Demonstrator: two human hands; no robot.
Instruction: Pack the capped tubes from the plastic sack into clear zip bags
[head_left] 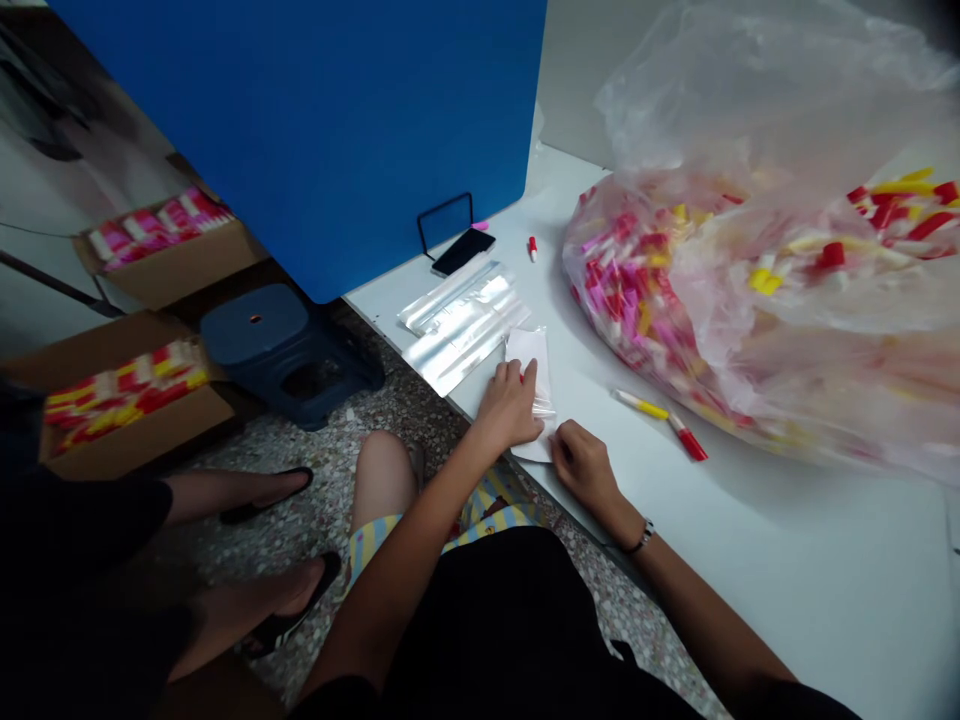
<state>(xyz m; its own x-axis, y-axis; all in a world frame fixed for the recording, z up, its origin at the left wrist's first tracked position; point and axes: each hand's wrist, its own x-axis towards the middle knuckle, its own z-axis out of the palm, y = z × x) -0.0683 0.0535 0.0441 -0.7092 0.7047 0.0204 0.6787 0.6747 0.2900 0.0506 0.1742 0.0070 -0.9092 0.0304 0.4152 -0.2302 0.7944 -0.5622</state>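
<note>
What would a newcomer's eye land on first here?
The huge clear plastic bag of red, yellow and pink pieces fills the right of the white table. A blue partition panel looms upper left. At the table's near edge, the left hand and right hand sit at a small white packet.

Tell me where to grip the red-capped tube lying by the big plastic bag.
Pinch the red-capped tube by its cap, from above, with the right hand, fingers across its long sides. The cap is the thicker end, lying flat on the white table, and the white end points toward the yellow-banded tube.
</note>
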